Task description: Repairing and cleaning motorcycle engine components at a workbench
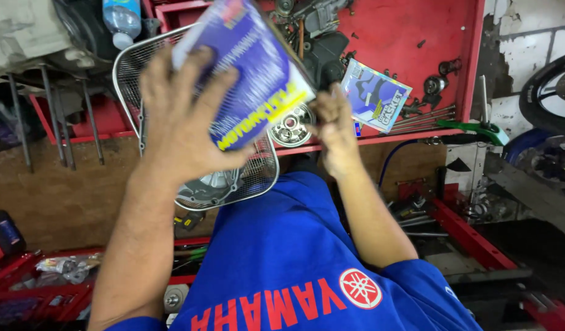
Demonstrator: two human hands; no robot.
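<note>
While your left hand (178,116) clamps the purple box (246,73) from the 9 o'clock side, palm spread across its face and fingers wrapped over the top edge, keep that hold firm and steady. The box sits tilted above the wire basket (132,73), in front of the red tray (405,30). Your right hand (334,125) is at the box's 4 o'clock corner; its fingers look curled toward the flap there, though I cannot tell whether they are actually pinching it or only touching. Work that corner with your fingertips rather than pulling the whole box, and brace it against your left palm so it does not twist. Mind the round metal part (290,127) just beneath at 6 o'clock, and the small blue packet (375,95) lying at 3 o'clock on the tray.
</note>
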